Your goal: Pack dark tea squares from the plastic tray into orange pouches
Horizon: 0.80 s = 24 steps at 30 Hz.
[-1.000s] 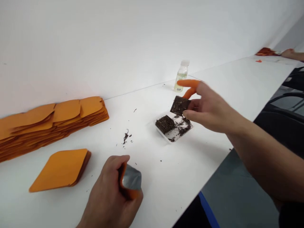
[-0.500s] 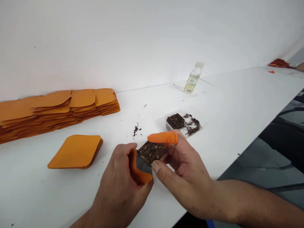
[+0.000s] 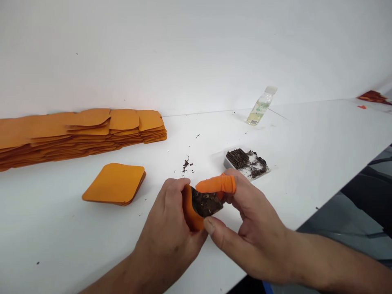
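My left hand (image 3: 171,224) is closed around a small orange pouch (image 3: 192,214), its mouth bowed open toward the right. A thin dark brown slab of pressed leaf-like material (image 3: 207,203) sits partly inside that mouth, its right part still outside. My right hand (image 3: 248,222) grips the slab's outer end, thumb below and fingers above. An orange finger cot (image 3: 217,184) covers the index finger. To the left lies a short stack of flat orange pouches (image 3: 114,183). Beyond the right hand is a shallow white tray (image 3: 227,164) holding a row of similar thin slabs (image 3: 237,158) and dark crumbs (image 3: 257,165).
A long row of stacked orange pouches (image 3: 92,132) runs along the wall at left. A clear bottle with yellowish liquid (image 3: 260,108) stands at the back. Dark scraps (image 3: 186,163) dot the white table (image 3: 171,157). Reddish-orange items (image 3: 373,97) lie far right.
The slab has gone deeper into the pouch, moving left with my right hand, and less of it shows. The whole view has shifted slightly.
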Each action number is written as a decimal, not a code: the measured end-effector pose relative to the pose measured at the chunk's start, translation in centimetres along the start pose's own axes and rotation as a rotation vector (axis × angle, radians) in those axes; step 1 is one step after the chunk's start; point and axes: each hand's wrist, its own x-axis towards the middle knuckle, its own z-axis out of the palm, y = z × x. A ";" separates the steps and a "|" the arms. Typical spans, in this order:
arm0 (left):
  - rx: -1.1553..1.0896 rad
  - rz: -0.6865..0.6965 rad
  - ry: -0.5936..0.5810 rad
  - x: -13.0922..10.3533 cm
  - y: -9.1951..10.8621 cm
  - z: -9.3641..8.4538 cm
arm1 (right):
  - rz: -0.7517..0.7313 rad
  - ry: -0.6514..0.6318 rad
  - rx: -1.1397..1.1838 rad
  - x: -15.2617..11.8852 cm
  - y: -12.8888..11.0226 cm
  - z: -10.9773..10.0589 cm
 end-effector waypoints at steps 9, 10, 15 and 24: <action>-0.108 -0.012 -0.033 -0.1 -0.2 -0.1 | -0.160 -0.109 -0.041 0.5 0.0 -1.3; -0.106 -0.017 -0.034 -0.1 -0.1 -0.1 | -0.142 -0.036 -0.031 0.3 0.0 -1.2; -0.038 -0.037 0.003 0.1 0.0 -0.1 | -0.137 0.072 -0.090 -0.3 0.2 0.2; -0.041 0.036 -0.009 -0.1 -0.1 -0.1 | -0.011 0.015 -0.042 1.1 0.0 -0.4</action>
